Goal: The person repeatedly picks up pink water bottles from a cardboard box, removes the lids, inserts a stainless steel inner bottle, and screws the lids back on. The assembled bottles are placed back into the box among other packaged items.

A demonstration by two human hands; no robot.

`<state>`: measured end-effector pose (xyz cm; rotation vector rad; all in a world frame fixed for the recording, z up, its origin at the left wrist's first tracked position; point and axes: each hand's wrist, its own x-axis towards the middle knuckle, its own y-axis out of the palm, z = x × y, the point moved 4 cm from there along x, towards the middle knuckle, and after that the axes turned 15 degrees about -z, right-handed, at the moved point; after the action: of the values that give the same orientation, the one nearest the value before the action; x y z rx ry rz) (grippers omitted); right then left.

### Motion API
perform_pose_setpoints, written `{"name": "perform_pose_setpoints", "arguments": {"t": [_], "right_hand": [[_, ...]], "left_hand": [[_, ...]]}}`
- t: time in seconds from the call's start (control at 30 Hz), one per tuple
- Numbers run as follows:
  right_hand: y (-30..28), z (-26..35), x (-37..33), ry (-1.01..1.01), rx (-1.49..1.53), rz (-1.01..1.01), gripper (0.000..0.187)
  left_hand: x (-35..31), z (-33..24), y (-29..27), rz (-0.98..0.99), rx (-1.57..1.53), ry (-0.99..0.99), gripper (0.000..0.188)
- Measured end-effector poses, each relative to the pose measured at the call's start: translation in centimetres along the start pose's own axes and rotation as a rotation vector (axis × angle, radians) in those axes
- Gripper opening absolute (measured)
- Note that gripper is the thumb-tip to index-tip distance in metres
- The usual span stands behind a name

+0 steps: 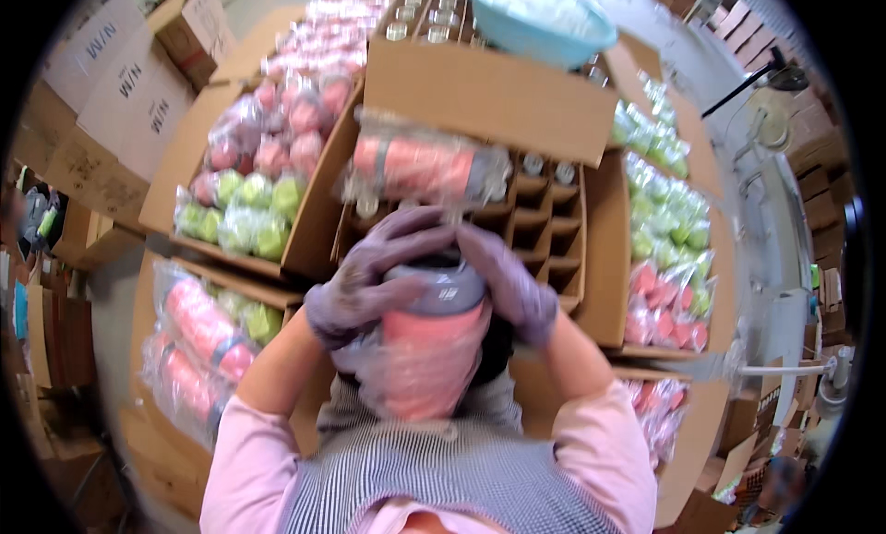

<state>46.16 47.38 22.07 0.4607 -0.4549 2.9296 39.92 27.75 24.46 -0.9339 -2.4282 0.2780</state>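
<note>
Close to my chest is a pink bottle (427,354) with a grey top (448,292). A crumpled clear plastic bag is pulled down around its pink body, leaving the top bare. My left hand (383,274), in a purple glove, curls its fingers over the left side of the grey top. From the other side my right hand (509,280), gloved alike, presses against the top, its fingertips near the left hand's. Just beyond my hands, a bagged pink bottle with grey parts (420,167) lies across an open divided carton (574,257).
Left are cartons of bagged pink and green pieces (268,197) and bagged pink bottles (205,326). A light blue basin (540,36) rests on a carton of clear containers (441,17) at the back. Bagged green and pink parts (666,229) fill cartons at the right.
</note>
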Motion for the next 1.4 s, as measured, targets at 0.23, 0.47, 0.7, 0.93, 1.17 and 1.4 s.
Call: {"name": "perform_pose_setpoints", "arguments": {"t": [0.23, 0.47, 0.7, 0.93, 1.17, 1.4], "right_hand": [[-1.1, 5.1, 5.0, -0.309, -0.207, 0.227, 0.068], [1.5, 15.3, -0.3, -0.716, -0.161, 0.689, 0.073], [-3.6, 11.3, -4.3, -0.556, -0.768, 0.622, 0.052], [-1.9, 9.7, -3.3, -0.132, -0.472, 0.631, 0.063], [0.8, 13.8, -3.6, -0.896, -0.438, 0.642, 0.074], [2.2, 17.2, -3.2, -0.802, -0.687, 0.661, 0.087]], "left_hand": [[-2.4, 5.9, 1.5, -0.354, -0.256, -0.471, 0.054], [-8.1, 2.5, 4.9, 0.107, -0.347, -0.055, 0.056], [-11.2, -7.8, 7.1, -0.279, -0.011, -0.187, 0.062], [-10.8, -8.3, 7.2, -0.314, -0.088, -0.448, 0.076], [-14.3, -4.7, 4.6, -0.335, -0.634, -0.418, 0.087], [-14.2, -5.1, 4.1, -0.514, -0.401, -0.195, 0.049]]}}
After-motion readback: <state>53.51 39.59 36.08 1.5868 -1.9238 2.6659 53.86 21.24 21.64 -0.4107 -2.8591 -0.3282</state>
